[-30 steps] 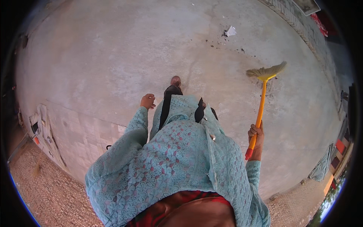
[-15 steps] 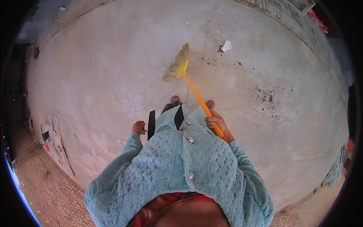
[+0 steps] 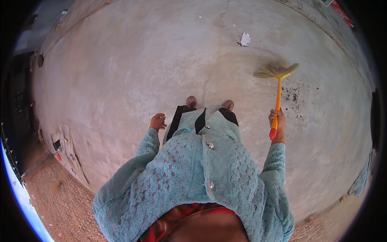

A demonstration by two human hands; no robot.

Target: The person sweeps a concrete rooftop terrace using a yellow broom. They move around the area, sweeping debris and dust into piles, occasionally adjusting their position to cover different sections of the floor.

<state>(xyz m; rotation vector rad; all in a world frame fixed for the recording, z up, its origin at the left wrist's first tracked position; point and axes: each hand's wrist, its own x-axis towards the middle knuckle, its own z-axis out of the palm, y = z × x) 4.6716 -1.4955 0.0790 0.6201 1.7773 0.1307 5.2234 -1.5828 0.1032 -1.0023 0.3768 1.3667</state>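
Observation:
My right hand (image 3: 276, 118) is wrapped round the orange handle of a broom (image 3: 279, 94), close to its red end cap. The broom reaches forward, its yellow collar and fanned straw bristles over the grey floor, partly blurred by motion. Just beside and nearer than the bristles lies a scatter of dark dirt bits (image 3: 292, 95). My left hand (image 3: 158, 121) hangs at my left side, its fingers loosely curled, with nothing seen in it.
A crumpled white paper scrap (image 3: 244, 39) lies ahead on the concrete floor (image 3: 121, 72). My shoes (image 3: 191, 101) stand mid-view. A pale cloth-like piece (image 3: 69, 151) lies near the floor's left edge, by brick paving (image 3: 64, 201). Bluish cloth (image 3: 360, 177) hangs at the right edge.
My right hand has swung the broom outward to the right, its bristles moving from ahead of me to near the dirt. The dark bits near the paper are fewer. My left hand stays at my side.

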